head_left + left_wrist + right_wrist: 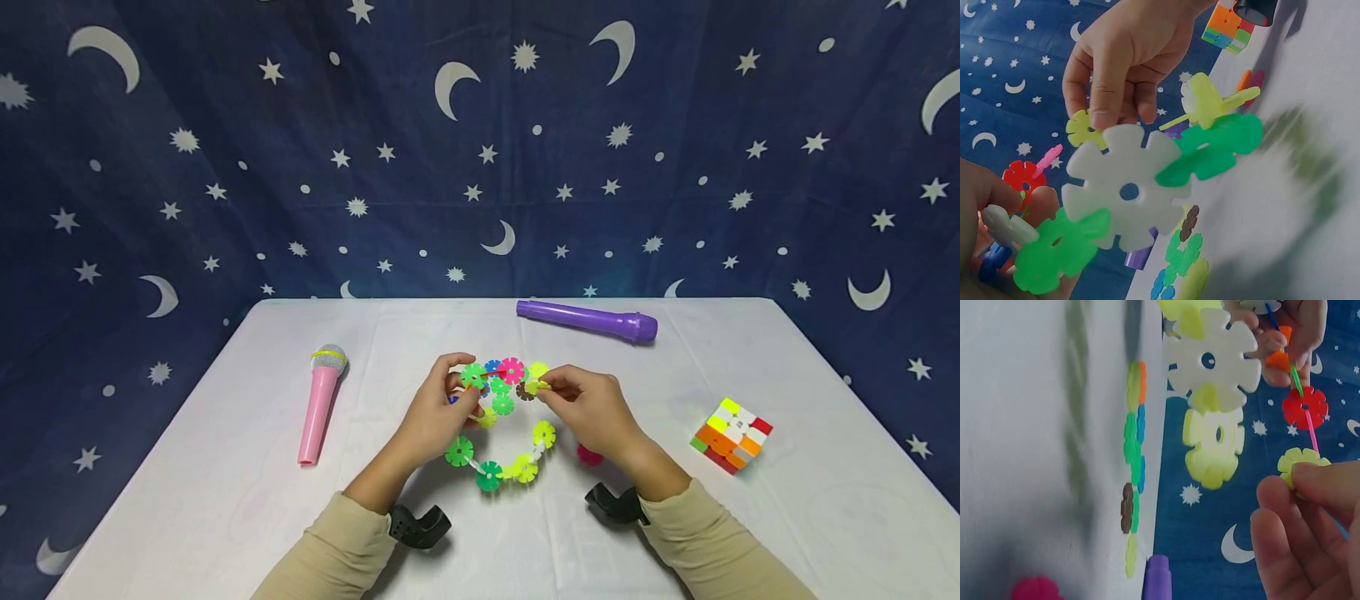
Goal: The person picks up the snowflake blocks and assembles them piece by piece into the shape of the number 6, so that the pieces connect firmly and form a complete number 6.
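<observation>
Several notched, flower-shaped plastic discs in green, yellow, white, red and pink were slotted edge to edge into a curving chain (pixel 489 476), held up over a white cloth-covered table (pixel 172 508) between two bare hands. The left hand (pixel 438 417) gripped the chain, thumb and fingers closing on an orange notched disc (pixel 1279 360). The right hand (pixel 596 408) pinched a thin yellow notched disc (pixel 1300 456) between thumb and index finger, its other fingers loosely bent. Smooth and slightly translucent, the chain's discs met at angles, each with a small central hole.

Beyond the chain lay a glossy purple plastic microphone (pixel 585 321); to its left, a pink one with a silvery mesh head (pixel 318 408); to its right, a glossy puzzle cube (pixel 733 435) of coloured squares. Loose flat discs (pixel 1132 444) lay past it, overlapping. Nearer its right side, a crimson-pink disc (pixel 589 456) was partly covered by the right hand.

The left fingertips were partly hidden behind discs. Whether the chain formed a closed ring could not be told; its shadow was blurred.
</observation>
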Demonstrator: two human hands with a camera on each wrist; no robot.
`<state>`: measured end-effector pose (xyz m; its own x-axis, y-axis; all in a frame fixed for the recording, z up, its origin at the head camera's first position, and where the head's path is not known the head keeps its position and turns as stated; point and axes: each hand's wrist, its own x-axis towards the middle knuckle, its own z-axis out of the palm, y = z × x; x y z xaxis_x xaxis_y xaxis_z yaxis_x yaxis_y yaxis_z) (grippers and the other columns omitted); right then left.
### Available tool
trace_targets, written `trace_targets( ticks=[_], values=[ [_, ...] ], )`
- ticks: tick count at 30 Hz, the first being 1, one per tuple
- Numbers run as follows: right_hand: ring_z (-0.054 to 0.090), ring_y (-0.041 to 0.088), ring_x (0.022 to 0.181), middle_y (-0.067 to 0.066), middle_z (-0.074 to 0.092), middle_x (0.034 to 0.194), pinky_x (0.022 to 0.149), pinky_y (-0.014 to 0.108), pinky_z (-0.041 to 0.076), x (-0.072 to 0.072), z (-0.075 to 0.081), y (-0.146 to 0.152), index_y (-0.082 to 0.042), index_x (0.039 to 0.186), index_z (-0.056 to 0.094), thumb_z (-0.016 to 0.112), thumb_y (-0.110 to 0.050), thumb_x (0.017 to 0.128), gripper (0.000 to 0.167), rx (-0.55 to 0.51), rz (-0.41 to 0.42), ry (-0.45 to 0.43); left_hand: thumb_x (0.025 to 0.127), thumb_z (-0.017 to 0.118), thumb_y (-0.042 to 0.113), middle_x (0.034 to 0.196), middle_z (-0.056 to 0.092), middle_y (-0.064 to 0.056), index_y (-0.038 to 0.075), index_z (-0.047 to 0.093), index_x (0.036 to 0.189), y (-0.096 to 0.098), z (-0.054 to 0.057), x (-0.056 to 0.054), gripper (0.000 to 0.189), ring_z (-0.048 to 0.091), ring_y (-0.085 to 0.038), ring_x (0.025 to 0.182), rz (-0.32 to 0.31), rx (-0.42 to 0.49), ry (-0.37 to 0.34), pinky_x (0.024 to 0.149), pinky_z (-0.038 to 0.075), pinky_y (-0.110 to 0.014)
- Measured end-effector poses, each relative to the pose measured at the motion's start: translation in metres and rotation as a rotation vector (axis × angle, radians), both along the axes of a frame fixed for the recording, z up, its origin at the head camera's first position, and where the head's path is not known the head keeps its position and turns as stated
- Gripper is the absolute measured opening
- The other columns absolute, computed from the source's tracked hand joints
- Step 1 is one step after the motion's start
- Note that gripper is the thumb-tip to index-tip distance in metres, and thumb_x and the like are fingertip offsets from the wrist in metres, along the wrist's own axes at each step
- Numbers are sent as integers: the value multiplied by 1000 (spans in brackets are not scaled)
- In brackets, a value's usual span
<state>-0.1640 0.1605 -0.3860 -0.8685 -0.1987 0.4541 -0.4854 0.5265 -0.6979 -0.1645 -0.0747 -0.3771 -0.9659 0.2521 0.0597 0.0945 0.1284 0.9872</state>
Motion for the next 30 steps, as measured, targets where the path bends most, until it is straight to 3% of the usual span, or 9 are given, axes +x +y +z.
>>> trace_targets(
  ticks=[10, 18, 20, 23, 27, 30],
  values=[
    [67, 13, 69, 2, 73, 81, 65, 31, 57, 2, 4, -7, -2, 89, 75, 81, 0, 80, 12, 63, -29, 101, 98, 56, 2, 101, 60, -23, 8, 47, 139, 3, 0, 3, 42, 66, -27, 79, -20, -33, 4, 68, 60, -37],
    [65, 13, 66, 2, 72, 82, 62, 29, 56, 2, 2, -7, -2, 88, 75, 83, 4, 76, 16, 83, -26, 213, 97, 60, 3, 95, 61, -13, 2, 47, 128, 3, -4, 3, 34, 68, -28, 81, -40, -97, 29, 72, 59, -39],
    [65, 12, 66, 1, 72, 83, 61, 28, 56, 1, 2, -7, -2, 89, 76, 82, 5, 76, 16, 81, -3, 225, 96, 62, 8, 95, 62, -10, 3, 49, 123, 3, -3, 4, 30, 66, -26, 79, -28, -150, 50, 71, 57, -39],
    [64, 10, 67, 0, 71, 82, 61, 27, 56, 1, 2, -7, -3, 89, 76, 82, 7, 76, 18, 80, 32, 244, 95, 64, 14, 109, 64, -8, 9, 53, 119, 3, -3, 4, 27, 60, -22, 78, -18, -247, 103, 69, 53, -36],
    [64, 10, 66, -1, 70, 82, 60, 26, 56, 1, 1, -7, -3, 90, 77, 83, 8, 74, 20, 90, 58, 276, 96, 64, 13, 126, 63, -6, 15, 58, 132, 3, -3, 5, 36, 58, -17, 80, -60, -321, 199, 69, 51, -32],
    [64, 11, 67, -1, 70, 83, 60, 26, 56, 2, 0, -8, -3, 91, 77, 83, 8, 74, 21, 100, 62, 281, 97, 62, 11, 124, 65, -4, 17, 56, 141, 3, -3, 5, 44, 58, -14, 71, -88, -335, 243, 63, 50, -29]
  ],
)
